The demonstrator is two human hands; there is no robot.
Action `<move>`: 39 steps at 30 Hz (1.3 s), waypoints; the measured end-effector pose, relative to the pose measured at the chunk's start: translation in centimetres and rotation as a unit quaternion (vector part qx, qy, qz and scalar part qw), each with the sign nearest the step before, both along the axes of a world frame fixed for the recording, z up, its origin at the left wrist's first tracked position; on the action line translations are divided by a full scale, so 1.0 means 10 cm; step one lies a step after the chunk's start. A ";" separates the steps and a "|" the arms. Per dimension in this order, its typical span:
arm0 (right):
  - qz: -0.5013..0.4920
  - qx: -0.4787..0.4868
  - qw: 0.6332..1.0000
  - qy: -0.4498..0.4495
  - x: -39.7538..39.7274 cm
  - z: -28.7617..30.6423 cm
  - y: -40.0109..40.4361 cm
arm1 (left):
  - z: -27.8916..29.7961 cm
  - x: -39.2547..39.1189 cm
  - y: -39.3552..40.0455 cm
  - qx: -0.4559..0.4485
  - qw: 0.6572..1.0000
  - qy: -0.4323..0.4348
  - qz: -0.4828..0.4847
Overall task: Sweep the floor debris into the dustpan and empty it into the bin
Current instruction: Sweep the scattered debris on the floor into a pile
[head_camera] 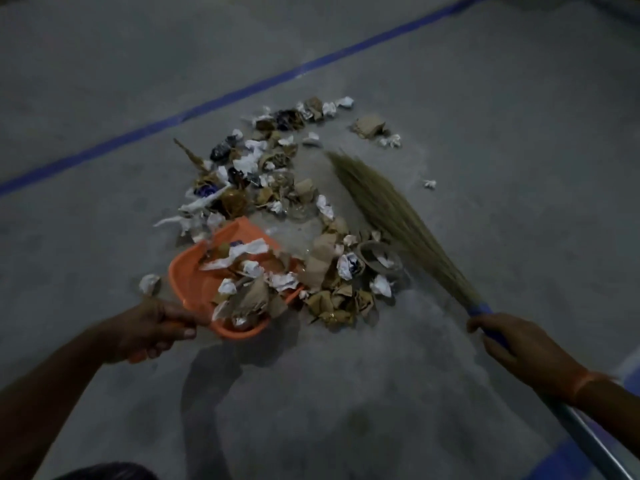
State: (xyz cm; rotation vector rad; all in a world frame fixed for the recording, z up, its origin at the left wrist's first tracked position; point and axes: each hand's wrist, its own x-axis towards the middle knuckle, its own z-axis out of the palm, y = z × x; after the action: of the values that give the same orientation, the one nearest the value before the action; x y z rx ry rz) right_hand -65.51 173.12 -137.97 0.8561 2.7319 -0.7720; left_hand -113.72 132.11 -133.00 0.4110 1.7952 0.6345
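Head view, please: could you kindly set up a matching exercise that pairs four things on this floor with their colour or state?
Things:
1. dustpan
2. broom
3. floor line
4. lone paper ball

Descriptions:
A. blue, running diagonally beyond the debris
B. white, lying apart to the right of the bristles
C. orange, partly filled with crumpled paper, gripped by the left hand
D. straw-coloured bristles with a blue grip, held by the right hand

Pairs: 1-C, 2-D, 3-A, 4-B
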 end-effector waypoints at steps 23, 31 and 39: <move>0.059 0.016 0.997 -0.048 0.33 0.03 -1.42 | -0.51 0.55 -0.03 0.063 0.995 -0.074 -0.025; 0.090 0.010 0.994 -0.053 0.28 0.09 -1.50 | -0.35 0.70 0.19 0.064 0.995 -0.070 -0.038; 0.092 0.042 0.994 -0.041 0.25 0.13 -1.40 | -0.32 0.65 0.34 0.100 0.992 -0.070 -0.023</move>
State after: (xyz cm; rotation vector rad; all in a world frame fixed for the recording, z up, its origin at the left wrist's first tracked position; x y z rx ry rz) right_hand -63.03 159.08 -136.69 0.6233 2.7379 -0.5763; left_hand -107.19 135.47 -136.21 0.5276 1.5902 0.7951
